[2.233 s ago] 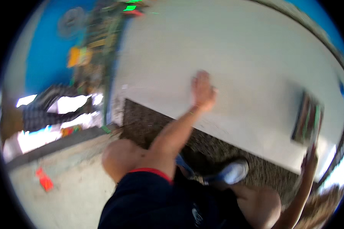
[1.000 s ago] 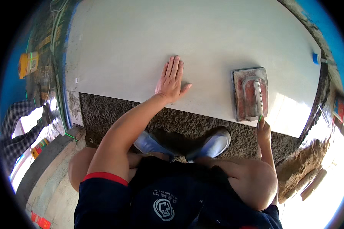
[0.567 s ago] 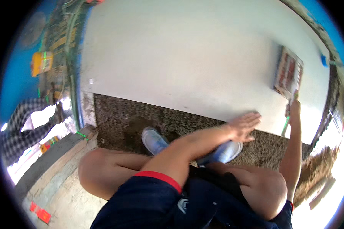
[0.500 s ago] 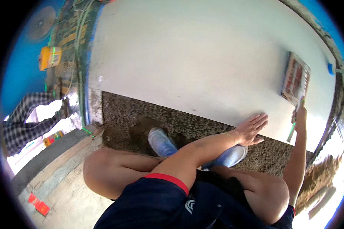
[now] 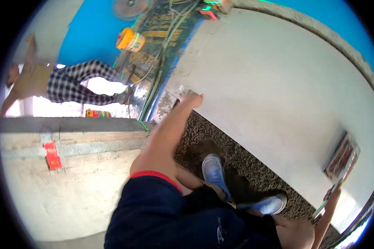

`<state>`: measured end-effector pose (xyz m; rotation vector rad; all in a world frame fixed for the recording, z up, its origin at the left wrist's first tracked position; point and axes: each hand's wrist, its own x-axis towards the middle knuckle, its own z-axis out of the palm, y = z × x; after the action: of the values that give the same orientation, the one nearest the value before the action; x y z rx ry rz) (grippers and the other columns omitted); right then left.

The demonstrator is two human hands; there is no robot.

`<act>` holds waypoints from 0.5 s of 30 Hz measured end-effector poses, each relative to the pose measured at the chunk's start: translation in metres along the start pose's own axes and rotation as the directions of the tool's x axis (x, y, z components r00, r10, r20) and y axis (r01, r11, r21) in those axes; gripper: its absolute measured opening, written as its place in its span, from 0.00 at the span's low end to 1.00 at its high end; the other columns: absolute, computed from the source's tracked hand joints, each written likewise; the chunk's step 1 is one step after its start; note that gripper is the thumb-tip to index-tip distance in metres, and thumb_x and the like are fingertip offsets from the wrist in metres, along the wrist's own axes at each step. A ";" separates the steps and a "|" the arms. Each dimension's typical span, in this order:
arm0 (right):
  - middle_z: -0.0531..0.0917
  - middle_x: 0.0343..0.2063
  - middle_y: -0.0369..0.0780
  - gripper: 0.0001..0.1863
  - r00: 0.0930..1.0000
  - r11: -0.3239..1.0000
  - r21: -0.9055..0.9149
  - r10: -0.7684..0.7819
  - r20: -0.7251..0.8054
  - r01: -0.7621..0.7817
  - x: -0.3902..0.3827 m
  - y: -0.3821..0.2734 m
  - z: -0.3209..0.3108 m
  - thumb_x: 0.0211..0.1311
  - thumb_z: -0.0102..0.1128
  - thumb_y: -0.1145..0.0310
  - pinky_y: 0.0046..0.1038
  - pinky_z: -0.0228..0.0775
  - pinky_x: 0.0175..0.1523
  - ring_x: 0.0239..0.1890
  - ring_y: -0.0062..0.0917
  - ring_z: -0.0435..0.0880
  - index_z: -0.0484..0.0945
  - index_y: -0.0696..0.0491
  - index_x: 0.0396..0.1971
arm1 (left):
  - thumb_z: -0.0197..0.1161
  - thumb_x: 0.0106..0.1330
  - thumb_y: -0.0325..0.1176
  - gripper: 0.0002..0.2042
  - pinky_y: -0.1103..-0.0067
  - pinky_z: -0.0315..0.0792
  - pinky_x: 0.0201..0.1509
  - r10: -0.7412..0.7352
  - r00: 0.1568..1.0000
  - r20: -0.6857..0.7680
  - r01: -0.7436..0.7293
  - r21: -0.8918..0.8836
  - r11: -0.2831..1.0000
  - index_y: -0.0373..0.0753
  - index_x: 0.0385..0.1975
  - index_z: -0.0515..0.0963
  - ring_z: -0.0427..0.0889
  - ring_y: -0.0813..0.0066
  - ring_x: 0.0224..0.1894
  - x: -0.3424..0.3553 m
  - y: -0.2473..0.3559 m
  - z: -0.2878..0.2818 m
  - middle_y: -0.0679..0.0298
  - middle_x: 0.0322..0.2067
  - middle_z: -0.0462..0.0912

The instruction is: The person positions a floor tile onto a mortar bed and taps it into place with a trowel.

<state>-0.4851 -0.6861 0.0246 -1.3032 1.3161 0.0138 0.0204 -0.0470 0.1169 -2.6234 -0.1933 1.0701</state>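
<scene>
My left hand (image 5: 191,98) reaches to the left edge of a large pale tile (image 5: 270,83), beside a small white piece (image 5: 181,88); its fingers are slightly bent and blurred, so whether they hold anything is unclear. My right hand (image 5: 333,194), at lower right, is closed round the long metal handle of a rectangular float (image 5: 340,155) with a worn red pad, which is on or just over the tile. Along the tile's near edge is rough dark mortar (image 5: 241,155), where my shoes (image 5: 214,170) stand.
Left are a low concrete ledge (image 5: 87,174) with a red patch and a co-worker (image 5: 31,83) in checked trousers. A yellow bucket (image 5: 130,40), hoses and cables (image 5: 167,54) lie past the tile's left edge, with red tools (image 5: 207,15) at the far corner. Blue boards border the scene.
My view has turned leftward, showing more of the ledge and co-worker. My left hand has moved from the near right edge to the tile's left edge. The float stays in my right hand.
</scene>
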 end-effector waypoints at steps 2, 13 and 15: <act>0.63 0.10 0.31 0.27 0.980 0.980 0.054 0.186 0.073 -0.190 0.008 -0.017 -0.011 0.68 0.44 0.36 0.25 0.56 0.10 0.06 0.20 0.61 0.67 0.47 0.25 | 0.39 0.70 0.63 0.38 0.52 0.50 0.70 0.224 0.970 0.090 -0.239 0.225 0.945 0.31 0.59 0.72 0.60 0.49 0.69 0.005 -0.031 -0.023 0.43 0.64 0.65; 0.65 0.11 0.31 0.32 0.771 0.772 -0.301 -0.618 -0.152 0.559 -0.064 -0.176 0.009 0.61 0.47 0.31 0.24 0.53 0.11 0.08 0.20 0.63 0.68 0.48 0.21 | 0.37 0.72 0.59 0.42 0.60 0.34 0.77 0.061 0.862 -0.504 -0.267 -0.348 0.898 0.25 0.71 0.38 0.31 0.47 0.75 0.008 0.053 0.115 0.40 0.72 0.34; 0.66 0.12 0.32 0.31 0.772 0.759 -0.306 -0.627 -0.106 0.575 -0.087 -0.176 0.029 0.63 0.47 0.32 0.25 0.54 0.12 0.09 0.20 0.65 0.69 0.49 0.22 | 0.38 0.72 0.58 0.42 0.60 0.32 0.77 0.065 0.770 -0.635 -0.318 -0.293 0.902 0.25 0.70 0.39 0.33 0.46 0.75 0.014 0.054 0.131 0.40 0.72 0.36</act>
<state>-0.3829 -0.6762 0.1942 -1.9584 1.0184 -0.4288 -0.0610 -0.0651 0.0011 -3.2523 0.0292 0.1638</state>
